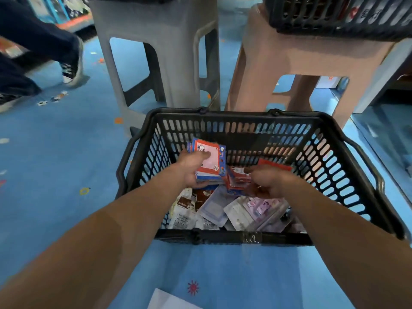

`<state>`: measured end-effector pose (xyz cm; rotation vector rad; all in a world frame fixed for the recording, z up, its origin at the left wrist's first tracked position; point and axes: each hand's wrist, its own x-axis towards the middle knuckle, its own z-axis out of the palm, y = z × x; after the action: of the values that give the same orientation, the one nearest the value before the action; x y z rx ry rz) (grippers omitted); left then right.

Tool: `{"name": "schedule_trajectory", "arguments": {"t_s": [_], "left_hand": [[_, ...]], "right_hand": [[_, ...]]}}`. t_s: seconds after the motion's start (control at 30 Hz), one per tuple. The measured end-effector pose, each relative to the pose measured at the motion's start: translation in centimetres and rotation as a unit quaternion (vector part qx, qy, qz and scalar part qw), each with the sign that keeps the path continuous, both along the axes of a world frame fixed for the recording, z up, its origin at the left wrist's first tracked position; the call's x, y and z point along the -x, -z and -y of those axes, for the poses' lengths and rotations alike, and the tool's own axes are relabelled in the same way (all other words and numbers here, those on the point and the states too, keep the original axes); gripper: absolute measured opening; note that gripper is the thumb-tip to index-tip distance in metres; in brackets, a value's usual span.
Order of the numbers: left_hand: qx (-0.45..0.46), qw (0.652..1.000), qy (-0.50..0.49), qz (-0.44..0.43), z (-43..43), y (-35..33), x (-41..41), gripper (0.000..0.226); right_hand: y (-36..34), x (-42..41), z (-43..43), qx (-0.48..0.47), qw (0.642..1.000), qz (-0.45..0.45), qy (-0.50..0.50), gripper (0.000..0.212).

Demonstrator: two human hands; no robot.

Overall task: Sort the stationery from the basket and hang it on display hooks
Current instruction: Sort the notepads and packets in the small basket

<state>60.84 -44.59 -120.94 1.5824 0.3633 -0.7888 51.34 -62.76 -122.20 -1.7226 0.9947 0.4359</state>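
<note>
Our L hand (pixel 192 169) clamps stack (pixel 210 162) of memo packs, thumb on top; R hand (pixel 268 182) grips red packs (pixel 237 182) beside it, both inside basket (pixel 223 236). Packs look light, slick, bendy; we'd grip edges, firm. Loose packs (pixel 213 211) lie below.

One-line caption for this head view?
Left hand holds stacked packs over black basket; right hand grips red packs.

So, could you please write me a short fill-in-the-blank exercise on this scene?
The left hand holds a stack of memo pads over the ____ basket.
The right hand grips ____ packets inside it.
The basket stands on a ____ floor.
A second basket sits on the pinkish ____.
Missing words: black, red, blue, stool.
</note>
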Motion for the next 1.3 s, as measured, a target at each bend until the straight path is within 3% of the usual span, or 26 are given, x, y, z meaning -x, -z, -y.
{"name": "schedule_trajectory", "arguments": {"t_s": [0.1,0.27,0.37,0.43,0.6,0.7,0.77,0.9,1.1,1.23,1.3], "left_hand": [[-0.008,1.000,0.004,0.000,0.4,0.7,-0.1,0.034],[-0.018,1.000,0.008,0.002,0.3,1.1,-0.3,0.028],[-0.017,1.000,0.013,0.003,0.1,0.6,-0.3,0.033],[-0.013,1.000,0.020,0.004,-0.2,-0.1,0.0,0.032],[0.007,1.000,0.022,0.014,-1.0,-1.7,0.3,0.040],[0.012,0.999,0.025,0.028,-1.3,-2.9,0.6,0.029],[0.032,0.999,0.037,0.017,-1.5,-3.5,0.8,0.021],[0.101,0.992,0.070,-0.010,-2.0,-4.5,0.9,0.047],[0.064,0.996,0.052,0.024,-2.1,-4.0,0.8,0.052],[0.041,0.998,0.023,0.032,-2.0,-2.7,0.4,0.056],[0.029,0.999,0.019,0.024,-1.8,-2.1,0.2,0.054]], "right_hand": [[0.1,-0.5,0.0,-0.037,0.999,0.012,0.030,0.023],[-1.5,-0.3,-0.3,-0.063,0.987,0.088,0.118,0.007],[-2.1,-0.3,0.6,0.098,0.972,0.141,0.162,0.017],[-2.8,0.1,0.9,0.168,0.955,0.175,0.172,0.011],[-4.5,0.8,0.6,0.013,0.932,0.317,0.175,0.021],[-6.1,1.0,-0.9,-0.030,0.925,0.357,0.128,0.025],[-6.6,0.7,-2.1,-0.009,0.931,0.351,0.098,0.024],[-6.3,-0.1,-3.8,0.090,0.939,0.330,0.030,0.026],[-5.7,-0.3,-4.0,0.091,0.940,0.320,-0.073,0.020],[-4.4,-0.2,-2.4,0.271,0.939,0.171,-0.125,0.020],[-3.5,0.0,-1.6,0.288,0.940,0.071,-0.168,0.020]]}}
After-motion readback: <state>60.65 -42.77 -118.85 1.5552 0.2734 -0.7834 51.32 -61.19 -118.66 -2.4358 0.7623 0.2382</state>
